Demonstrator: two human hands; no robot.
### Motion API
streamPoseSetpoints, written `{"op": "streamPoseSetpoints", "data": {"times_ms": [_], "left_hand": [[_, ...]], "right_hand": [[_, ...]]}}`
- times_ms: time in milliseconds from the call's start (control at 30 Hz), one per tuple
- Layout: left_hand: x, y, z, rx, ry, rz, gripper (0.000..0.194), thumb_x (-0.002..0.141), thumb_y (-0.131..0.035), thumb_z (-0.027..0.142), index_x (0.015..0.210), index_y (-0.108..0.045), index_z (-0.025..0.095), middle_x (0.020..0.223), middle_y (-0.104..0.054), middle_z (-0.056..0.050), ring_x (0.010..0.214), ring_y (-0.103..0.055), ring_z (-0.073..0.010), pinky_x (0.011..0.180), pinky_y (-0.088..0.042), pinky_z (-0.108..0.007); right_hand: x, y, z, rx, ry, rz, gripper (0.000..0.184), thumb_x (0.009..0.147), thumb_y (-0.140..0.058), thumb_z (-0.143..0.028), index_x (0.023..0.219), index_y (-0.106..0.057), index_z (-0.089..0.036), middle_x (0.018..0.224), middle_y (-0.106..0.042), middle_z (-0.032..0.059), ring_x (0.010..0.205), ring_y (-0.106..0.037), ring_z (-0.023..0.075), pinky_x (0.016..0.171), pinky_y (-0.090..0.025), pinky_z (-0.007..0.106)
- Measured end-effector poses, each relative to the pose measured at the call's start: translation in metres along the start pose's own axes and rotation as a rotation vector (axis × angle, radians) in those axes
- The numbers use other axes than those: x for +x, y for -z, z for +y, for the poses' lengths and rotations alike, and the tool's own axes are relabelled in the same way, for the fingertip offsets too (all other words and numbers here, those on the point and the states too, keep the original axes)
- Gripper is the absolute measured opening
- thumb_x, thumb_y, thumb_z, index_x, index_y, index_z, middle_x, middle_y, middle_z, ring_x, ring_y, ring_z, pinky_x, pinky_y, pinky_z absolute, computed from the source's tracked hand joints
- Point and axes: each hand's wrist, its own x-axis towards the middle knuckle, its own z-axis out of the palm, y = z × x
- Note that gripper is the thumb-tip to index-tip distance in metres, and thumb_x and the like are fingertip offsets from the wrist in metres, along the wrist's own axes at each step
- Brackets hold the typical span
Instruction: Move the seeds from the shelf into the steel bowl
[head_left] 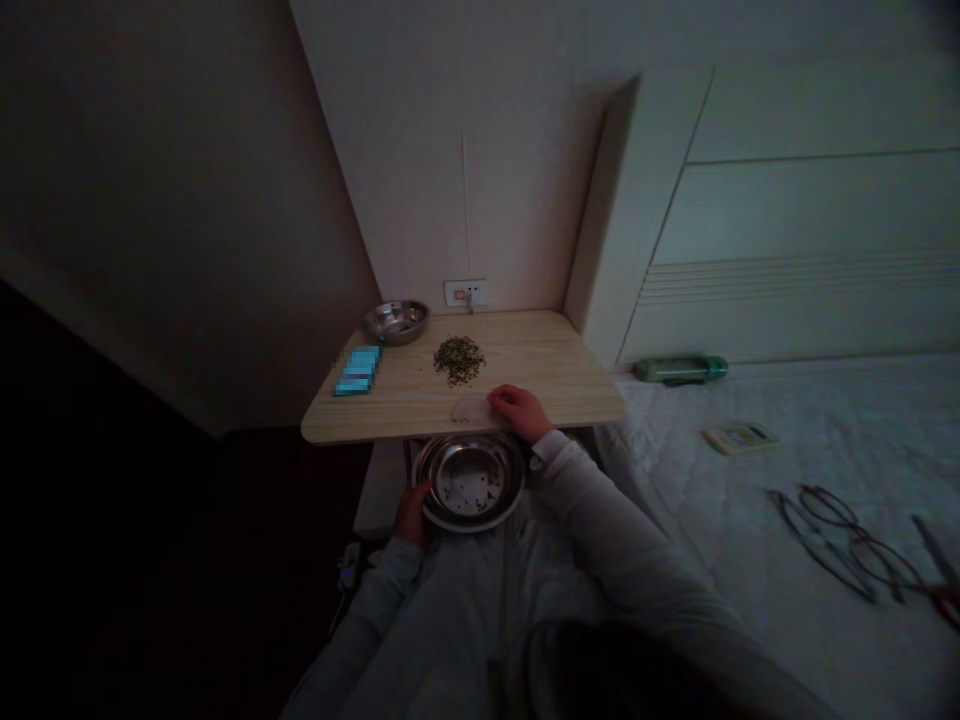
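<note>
In the head view, a wood-grain table [540, 350] meets a pale wall beside a bed [720, 540]. The steel bowl [471, 478], shiny and specked with dark bits, sits below its front edge, gripped by the left hand [412, 515]. The right hand's [520, 412] fingers pinch a clear disc [474, 408] near small seeds [458, 360].

A bedroom, by the bed [750, 540] and its headboard [810, 210]
</note>
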Motion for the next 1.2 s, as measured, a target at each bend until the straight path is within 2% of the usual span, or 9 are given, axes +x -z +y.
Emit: {"op": "streamPoseSetpoints", "data": {"times_ms": [200, 467, 700, 833, 933, 1067, 1200], "left_hand": [[-0.006, -0.003, 0.005, -0.022, 0.095, 0.038, 0.016, 0.051, -0.061, 0.03, 0.059, -0.058, 0.016, 0.063, -0.062, -0.001, 0.07, -0.058, -0.018, 0.069, -0.042, -0.032], [-0.012, -0.008, 0.014, 0.052, 0.03, 0.061, 0.008, 0.052, -0.059, 0.026, 0.055, -0.058, 0.019, 0.065, -0.061, -0.003, 0.077, -0.057, -0.0219, 0.072, -0.041, -0.034], [-0.006, -0.005, 0.007, -0.02, 0.091, -0.027, 0.012, 0.052, -0.059, 0.028, 0.056, -0.057, 0.017, 0.064, -0.061, -0.002, 0.071, -0.058, -0.0199, 0.069, -0.042, -0.033], [-0.002, 0.0, 0.001, 0.01, 0.036, 0.007, 0.017, 0.05, -0.062, 0.029, 0.06, -0.059, 0.016, 0.066, -0.062, -0.002, 0.074, -0.058, -0.0187, 0.072, -0.042, -0.031], [-0.003, -0.001, 0.001, -0.013, 0.087, 0.009, 0.016, 0.053, -0.06, 0.03, 0.06, -0.059, 0.016, 0.064, -0.063, -0.003, 0.071, -0.059, -0.0192, 0.071, -0.043, -0.033], [-0.008, -0.005, 0.008, -0.015, 0.075, 0.0, 0.013, 0.057, -0.058, 0.029, 0.063, -0.062, 0.018, 0.064, -0.063, -0.003, 0.074, -0.059, -0.0216, 0.071, -0.044, -0.035], [-0.006, -0.003, 0.007, 0.015, 0.018, 0.009, 0.008, 0.055, -0.06, 0.027, 0.056, -0.061, 0.019, 0.061, -0.062, -0.004, 0.073, -0.059, -0.0225, 0.07, -0.044, -0.036]], "right_hand": [[-0.002, 0.0, -0.005, -0.02, 0.016, 0.015, 0.016, 0.071, -0.047, -0.03, 0.074, -0.056, -0.017, 0.058, -0.058, -0.0021, 0.058, -0.052, 0.0106, 0.059, -0.038, 0.023], [-0.002, -0.001, -0.005, -0.062, 0.016, 0.009, 0.014, 0.071, -0.048, -0.028, 0.075, -0.056, -0.017, 0.06, -0.059, -0.0021, 0.057, -0.052, 0.01, 0.058, -0.038, 0.022], [-0.001, -0.002, -0.004, -0.034, 0.01, 0.014, 0.013, 0.071, -0.048, -0.026, 0.075, -0.056, -0.017, 0.061, -0.059, -0.002, 0.059, -0.053, 0.0102, 0.062, -0.04, 0.023], [-0.002, -0.001, -0.005, -0.044, 0.016, 0.01, 0.014, 0.071, -0.048, -0.027, 0.075, -0.056, -0.017, 0.059, -0.059, -0.0018, 0.058, -0.053, 0.0105, 0.061, -0.04, 0.023], [-0.002, -0.001, -0.005, -0.055, 0.002, 0.022, 0.015, 0.071, -0.048, -0.029, 0.075, -0.057, -0.017, 0.059, -0.06, -0.0016, 0.058, -0.053, 0.0108, 0.062, -0.04, 0.024], [-0.002, -0.001, -0.007, -0.046, 0.007, 0.011, 0.013, 0.071, -0.048, -0.027, 0.074, -0.057, -0.017, 0.059, -0.06, -0.0015, 0.058, -0.054, 0.0106, 0.059, -0.039, 0.023], [-0.003, 0.0, -0.009, -0.054, 0.013, 0.014, 0.014, 0.071, -0.047, -0.027, 0.074, -0.056, -0.017, 0.06, -0.059, -0.0019, 0.057, -0.053, 0.0099, 0.057, -0.039, 0.022]]}}
